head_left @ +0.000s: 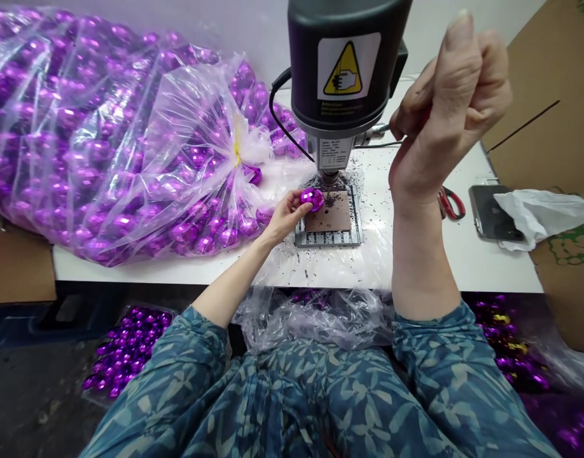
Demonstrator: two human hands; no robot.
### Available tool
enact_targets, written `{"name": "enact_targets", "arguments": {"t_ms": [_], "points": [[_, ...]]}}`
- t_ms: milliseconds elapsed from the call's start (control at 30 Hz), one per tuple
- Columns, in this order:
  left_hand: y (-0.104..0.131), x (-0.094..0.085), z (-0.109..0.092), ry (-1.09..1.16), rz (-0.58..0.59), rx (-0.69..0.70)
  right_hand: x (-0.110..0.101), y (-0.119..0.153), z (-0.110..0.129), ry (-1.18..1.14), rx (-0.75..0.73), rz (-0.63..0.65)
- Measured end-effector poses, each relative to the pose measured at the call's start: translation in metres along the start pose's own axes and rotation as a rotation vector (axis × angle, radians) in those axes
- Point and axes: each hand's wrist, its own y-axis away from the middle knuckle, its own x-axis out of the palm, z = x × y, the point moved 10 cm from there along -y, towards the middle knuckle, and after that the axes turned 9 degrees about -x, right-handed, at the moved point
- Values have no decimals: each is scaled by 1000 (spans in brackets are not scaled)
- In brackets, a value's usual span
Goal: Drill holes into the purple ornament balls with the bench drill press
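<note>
Between the fingers of my left hand [291, 215] is a shiny purple faceted ball [312, 199]. It is at the left part of a brown board [340, 213] on the metal base [327, 239] of a small black drill press [352, 70], just left of and below the chuck [328, 177]. My right hand [457, 105] is raised to the right of the machine, its fingers wrapped round the feed lever [380, 131]; most of the lever is hidden by the hand. Dark shavings lie over the board and base.
A big clear bag [105, 140] of purple balls, tied with yellow, covers the table's left. Red-handled pliers [451, 203], a phone [495, 213] and white tissue [542, 213] lie at right. Crumpled plastic [315, 318] hangs at the front edge; more balls [130, 346] sit below left.
</note>
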Motion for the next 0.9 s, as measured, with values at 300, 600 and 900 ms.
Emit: {"name": "enact_targets", "arguments": {"t_ms": [300, 600, 900], "points": [[-8, 18, 2, -160, -12, 48, 0, 2, 2, -64, 3, -6], [-9, 25, 8, -263, -41, 83, 0, 1, 0, -7, -62, 15], [5, 35, -8, -321, -41, 122, 0, 2, 5, -7, -48, 34]]}}
